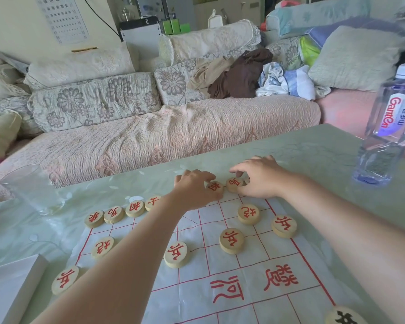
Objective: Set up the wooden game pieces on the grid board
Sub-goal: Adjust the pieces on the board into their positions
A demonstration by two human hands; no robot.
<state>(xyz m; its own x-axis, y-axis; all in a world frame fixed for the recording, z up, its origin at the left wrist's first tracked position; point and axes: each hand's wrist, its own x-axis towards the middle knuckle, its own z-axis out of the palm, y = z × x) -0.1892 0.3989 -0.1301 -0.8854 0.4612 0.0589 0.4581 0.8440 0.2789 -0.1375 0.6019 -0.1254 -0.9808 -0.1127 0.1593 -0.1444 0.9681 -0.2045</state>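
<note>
1. Both hands work at the far edge of the grid board (pixel 255 260). On my feed the left hand (pixel 194 185) pinches the left-held disc (pixel 215 186) between thumb and curled fingers. The right hand (pixel 260 178) pinches the right-held disc (pixel 234 184) the same way.
2. These two wooden discs carry red characters. They lie flat on the board's far line, just beside each other, close to its far right corner.
3. Along the same far edge, towards the far left corner, I see a row of four discs (pixel 135 208), side by side and touching or nearly so, all marked in red.
4. One step nearer to me lies a pair of discs, the left one (pixel 102 247) by the board's left edge and the right one (pixel 248 214) near its right edge, well apart.
5. Nearer again, four red-marked discs (pixel 231 240) spread across the board from left edge to right edge. My left forearm crosses that line and hides part of it.
6. A black-marked disc (pixel 344 316) shows at the board's near right, cut off by the frame.
7. The board lies on a pale green table (pixel 313 160). A water bottle (pixel 388 127) stands by the table's far right corner, a clear glass (pixel 33 190) by its far left edge, and a white box (pixel 9 284) at its near left.
8. A sofa (pixel 173 132) with cushions runs beyond the table's far edge.
</note>
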